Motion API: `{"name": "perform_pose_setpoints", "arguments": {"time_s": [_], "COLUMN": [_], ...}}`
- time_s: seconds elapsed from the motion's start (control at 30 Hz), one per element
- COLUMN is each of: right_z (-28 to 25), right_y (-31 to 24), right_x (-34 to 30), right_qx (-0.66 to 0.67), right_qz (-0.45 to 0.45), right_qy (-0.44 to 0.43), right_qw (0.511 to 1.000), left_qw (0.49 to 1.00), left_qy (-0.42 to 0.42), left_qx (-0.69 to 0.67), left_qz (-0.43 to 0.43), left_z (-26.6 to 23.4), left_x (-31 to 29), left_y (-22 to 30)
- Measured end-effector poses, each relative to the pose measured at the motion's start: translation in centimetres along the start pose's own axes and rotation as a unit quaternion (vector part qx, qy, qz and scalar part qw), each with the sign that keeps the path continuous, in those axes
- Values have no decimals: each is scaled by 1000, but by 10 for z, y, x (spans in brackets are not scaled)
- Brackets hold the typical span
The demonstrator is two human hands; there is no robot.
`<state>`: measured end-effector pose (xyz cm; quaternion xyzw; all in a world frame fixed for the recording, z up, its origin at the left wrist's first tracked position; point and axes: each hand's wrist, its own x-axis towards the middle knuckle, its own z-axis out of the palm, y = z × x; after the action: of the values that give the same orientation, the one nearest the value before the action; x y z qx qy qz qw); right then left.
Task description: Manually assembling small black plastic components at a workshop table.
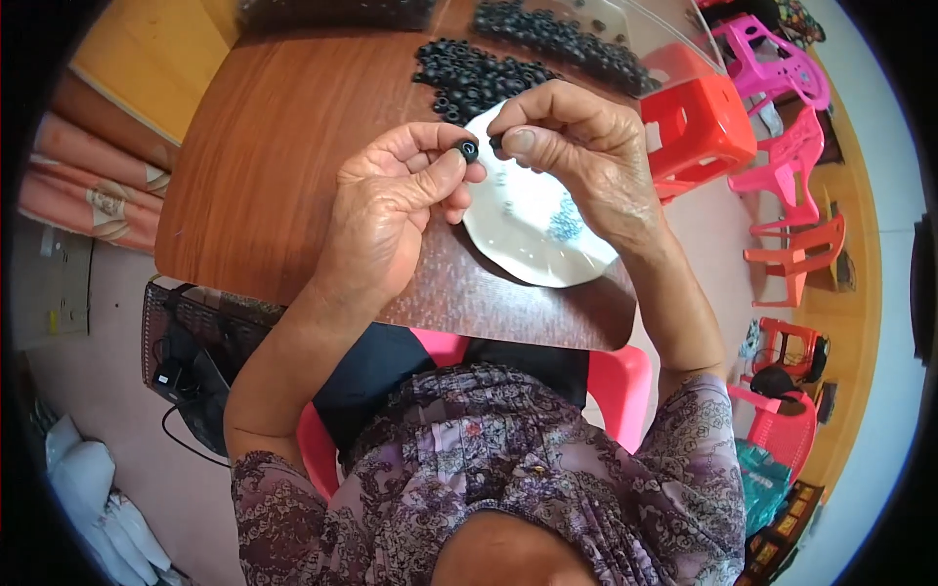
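Between the thumb and fingers of my left hand [386,200] is a small round black part [468,150] with a ring-shaped end. My right hand [601,161] pinches another small black piece [496,143], mostly covered by its fingertips. The two pieces are close together but apart, held above the table and the edge of a white plate [532,266]. On that plate lies a cluster of tiny bluish bits [565,221], too small to name. Just beyond my hands, a heap of black ring-like parts [479,78] spreads over the brown table [264,166].
A clear plastic tray [674,29] with more black parts stands at the far right of the table, and a dark container [337,14] at the far edge. Red stools [699,127] and pink chairs [782,166] line the right. A black basket [195,352] stands below left.
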<state>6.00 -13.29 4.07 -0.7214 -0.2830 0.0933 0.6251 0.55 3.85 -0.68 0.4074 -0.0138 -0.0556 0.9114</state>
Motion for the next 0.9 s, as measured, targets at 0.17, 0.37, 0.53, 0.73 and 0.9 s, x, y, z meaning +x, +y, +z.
{"name": "perform_pose_setpoints", "arguments": {"time_s": [0.17, 0.37, 0.53, 0.73, 0.9], "right_z": [-10, -17, -24, -23, -27], "right_y": [-4, -8, -6, -11, -13], "right_x": [-26, -42, -48, -50, -46], "right_qx": [-15, -75, -160, -139, -156], "right_qz": [-32, -60, -127, -76, -63], "right_qy": [43, 62, 60, 66, 41], "right_qw": [998, 994, 977, 985, 985], "left_qw": [999, 998, 999, 998, 995], "left_qy": [-11, 4, 1, 6, 13], "left_qx": [45, 56, 48, 59, 90], "left_qz": [10, 28, 26, 16, 30], "left_z": [27, 45, 49, 51, 52], "left_x": [-4, -10, -10, -10, -9], "left_y": [-13, -28, -34, -35, -37]}}
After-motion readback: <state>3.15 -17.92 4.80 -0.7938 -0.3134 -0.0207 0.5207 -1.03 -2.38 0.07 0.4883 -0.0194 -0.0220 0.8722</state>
